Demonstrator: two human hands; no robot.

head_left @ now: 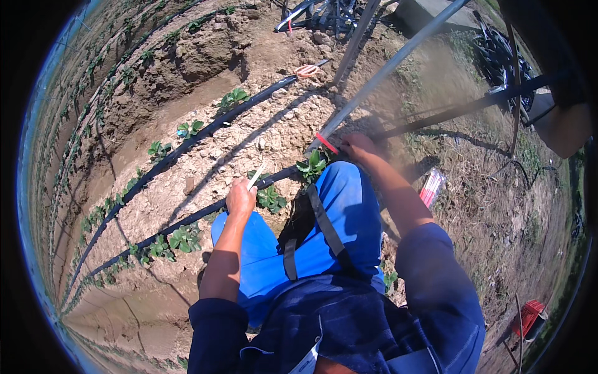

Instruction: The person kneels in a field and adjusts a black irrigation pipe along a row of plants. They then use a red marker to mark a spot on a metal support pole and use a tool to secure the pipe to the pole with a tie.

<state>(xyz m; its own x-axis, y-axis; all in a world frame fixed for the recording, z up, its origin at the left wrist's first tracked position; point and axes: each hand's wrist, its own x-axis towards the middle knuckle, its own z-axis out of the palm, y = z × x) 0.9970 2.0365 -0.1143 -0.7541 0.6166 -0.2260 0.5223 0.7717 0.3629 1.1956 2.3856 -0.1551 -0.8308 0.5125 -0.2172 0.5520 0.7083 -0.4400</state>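
Note:
My left hand (240,196) is closed on a slim pale tool or stick (258,174), held over the near black drip line (219,202) and leafy plants (271,199). My right hand (356,146) is closed at a red strip (325,142), which lies across the lower end of a grey metal pipe (398,52) beside a plant (312,166). My fingertips there are small and partly hidden, so exactly what they grip is hard to make out. My knee in blue trousers sits just below both hands.
Another drip line (180,149) with an orange loop (306,71) crosses the raised soil, furrowed rows beyond it. Dark poles (467,106), black tangled material (498,75), a concrete block (417,15), a clear packet of red sticks (432,186) and a red crate (531,316) are around.

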